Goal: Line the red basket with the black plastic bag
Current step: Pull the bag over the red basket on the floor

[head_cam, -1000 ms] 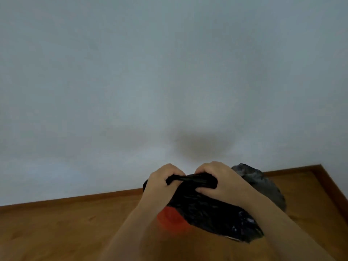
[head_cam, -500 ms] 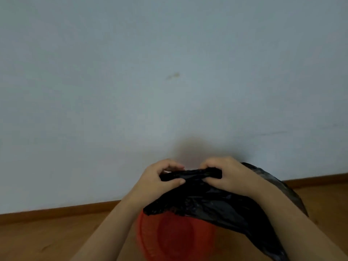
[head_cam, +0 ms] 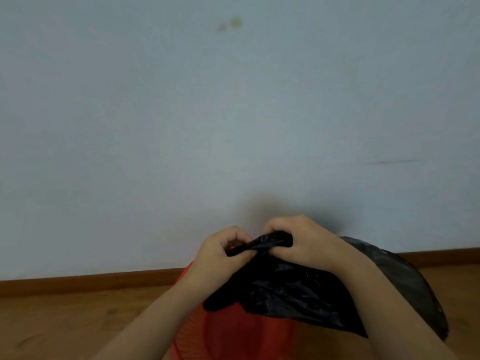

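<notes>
- The black plastic bag [head_cam: 293, 289], crumpled and glossy, hangs over the red basket [head_cam: 233, 333] on the wooden floor [head_cam: 78, 320].
- The left hand [head_cam: 220, 255] and right hand [head_cam: 306, 242] both pinch its bunched top edge.

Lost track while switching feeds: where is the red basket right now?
In the head view the red basket sits at bottom centre on the wooden floor, under the black plastic bag, which the left hand and right hand pinch above it.
</notes>
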The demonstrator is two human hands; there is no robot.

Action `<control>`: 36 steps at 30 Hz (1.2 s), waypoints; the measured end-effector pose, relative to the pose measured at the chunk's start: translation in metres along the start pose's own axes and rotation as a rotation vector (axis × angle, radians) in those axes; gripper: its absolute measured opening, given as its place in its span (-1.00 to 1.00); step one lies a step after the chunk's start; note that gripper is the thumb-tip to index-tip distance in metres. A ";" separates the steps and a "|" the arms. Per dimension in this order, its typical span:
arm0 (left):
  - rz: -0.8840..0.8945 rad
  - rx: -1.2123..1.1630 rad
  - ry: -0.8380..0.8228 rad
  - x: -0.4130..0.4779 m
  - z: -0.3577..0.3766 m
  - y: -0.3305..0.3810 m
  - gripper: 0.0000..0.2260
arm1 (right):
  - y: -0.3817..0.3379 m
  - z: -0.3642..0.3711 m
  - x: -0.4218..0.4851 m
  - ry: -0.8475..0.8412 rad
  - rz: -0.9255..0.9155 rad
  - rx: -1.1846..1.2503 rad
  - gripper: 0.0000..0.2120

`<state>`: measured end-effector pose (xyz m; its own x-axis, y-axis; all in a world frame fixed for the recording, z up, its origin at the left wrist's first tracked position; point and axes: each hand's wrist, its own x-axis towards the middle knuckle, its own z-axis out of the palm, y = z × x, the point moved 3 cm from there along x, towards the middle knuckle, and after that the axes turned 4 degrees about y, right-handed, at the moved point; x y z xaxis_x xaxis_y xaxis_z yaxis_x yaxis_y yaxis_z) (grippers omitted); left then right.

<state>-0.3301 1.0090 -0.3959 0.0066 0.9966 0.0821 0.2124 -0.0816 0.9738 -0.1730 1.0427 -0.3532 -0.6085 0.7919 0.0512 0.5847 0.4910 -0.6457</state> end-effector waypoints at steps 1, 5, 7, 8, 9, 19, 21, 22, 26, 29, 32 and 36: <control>-0.003 0.010 0.012 0.001 0.000 -0.005 -0.69 | 0.007 0.005 -0.002 0.001 0.003 0.011 -0.85; 0.026 0.062 0.047 -0.003 0.001 -0.029 -0.67 | 0.034 0.025 -0.012 -0.030 0.039 0.000 -0.75; -0.003 0.037 0.129 -0.009 -0.003 -0.046 -0.64 | 0.046 0.034 -0.016 -0.067 0.074 0.003 -0.68; -0.031 0.007 0.174 -0.013 -0.006 -0.054 -0.63 | 0.050 0.037 -0.018 -0.085 0.092 0.000 -0.67; -0.063 -0.004 0.207 -0.018 -0.008 -0.063 -0.65 | 0.053 0.041 -0.019 -0.104 0.106 -0.007 -0.67; -0.135 0.174 0.121 -0.047 -0.005 -0.092 -0.73 | 0.060 0.051 -0.042 -0.067 0.152 0.005 -0.83; -0.073 0.304 0.037 -0.049 -0.001 -0.089 -0.72 | 0.055 0.048 -0.042 -0.025 0.135 0.001 -0.84; -0.037 0.348 0.009 -0.049 0.000 -0.086 -0.70 | 0.051 0.049 -0.040 -0.007 0.119 -0.014 -0.84; 0.036 0.296 0.010 -0.045 0.008 -0.067 -0.64 | 0.037 0.058 -0.033 0.043 0.068 -0.073 -0.85; 0.105 0.315 0.028 -0.042 0.014 -0.060 -0.68 | 0.027 0.068 -0.027 0.049 0.044 -0.064 -0.81; 0.100 0.334 0.050 -0.042 0.011 -0.066 -0.68 | 0.022 0.074 -0.026 0.026 0.024 -0.070 -0.74; 0.013 0.246 0.124 -0.041 -0.007 -0.078 -0.66 | 0.029 0.070 -0.033 -0.064 0.026 -0.144 -0.67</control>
<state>-0.3537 0.9744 -0.4735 -0.1051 0.9853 0.1347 0.4445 -0.0746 0.8927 -0.1736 1.0059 -0.4267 -0.6223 0.7826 -0.0158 0.6691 0.5213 -0.5297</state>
